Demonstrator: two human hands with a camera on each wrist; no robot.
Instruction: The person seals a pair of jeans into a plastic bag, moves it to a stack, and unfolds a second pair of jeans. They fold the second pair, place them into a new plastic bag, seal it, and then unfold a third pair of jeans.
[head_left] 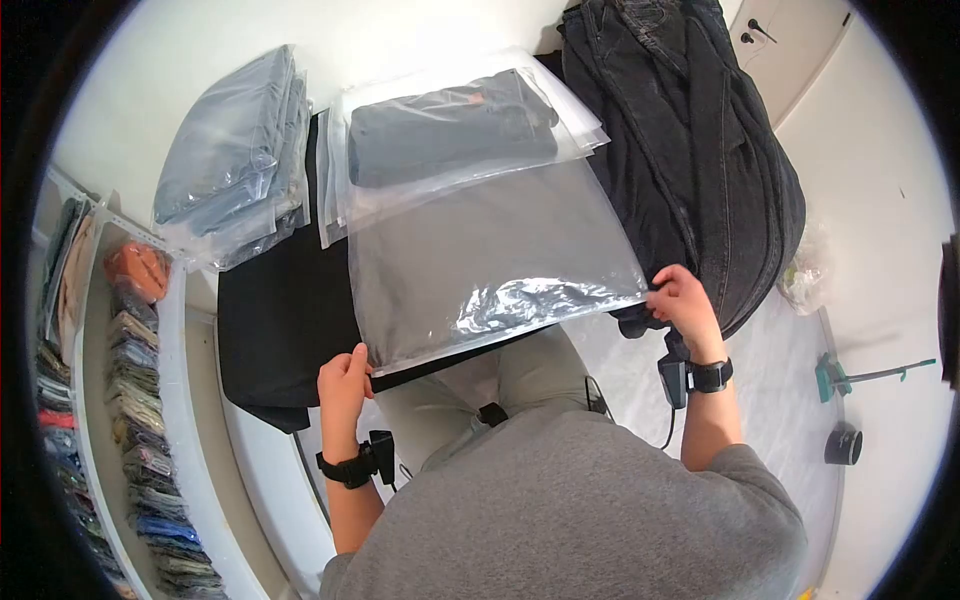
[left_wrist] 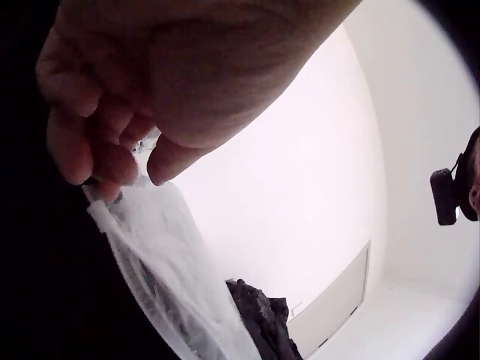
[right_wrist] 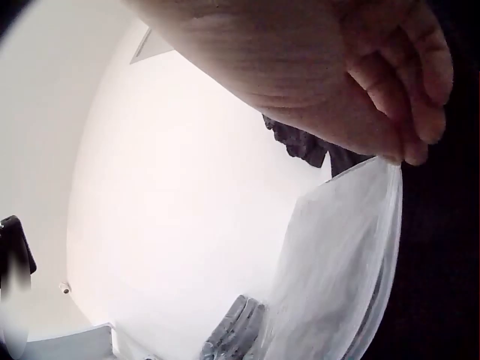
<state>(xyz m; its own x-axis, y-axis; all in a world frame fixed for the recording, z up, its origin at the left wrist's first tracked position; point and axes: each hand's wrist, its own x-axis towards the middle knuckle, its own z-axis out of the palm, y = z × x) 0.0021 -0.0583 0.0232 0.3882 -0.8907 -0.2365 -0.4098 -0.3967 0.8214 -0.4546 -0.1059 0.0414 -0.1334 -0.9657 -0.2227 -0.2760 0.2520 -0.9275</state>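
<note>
A clear plastic bag [head_left: 480, 250] with dark fabric under or inside it, I cannot tell which, lies with its near edge toward the body. The left hand [head_left: 345, 385] pinches its near left corner, and in the left wrist view the left hand [left_wrist: 180, 82] has thumb and fingers at the bag's edge [left_wrist: 157, 262]. At the near right corner the right hand [head_left: 685, 305] pinches the bag; in the right wrist view the right hand [right_wrist: 322, 75] holds the corner of the bag [right_wrist: 330, 255] between thumb and fingertips. Folded dark jeans [head_left: 450, 130] in plastic lie beyond.
Bagged garments [head_left: 235, 150] are stacked at the back left. A big pile of black jeans [head_left: 700, 150] stands on the right. Black cloth [head_left: 280, 320] covers the surface at left. Shelves of packed clothes [head_left: 150, 420] line the far left; a green-ended stand [head_left: 830, 378] is at right.
</note>
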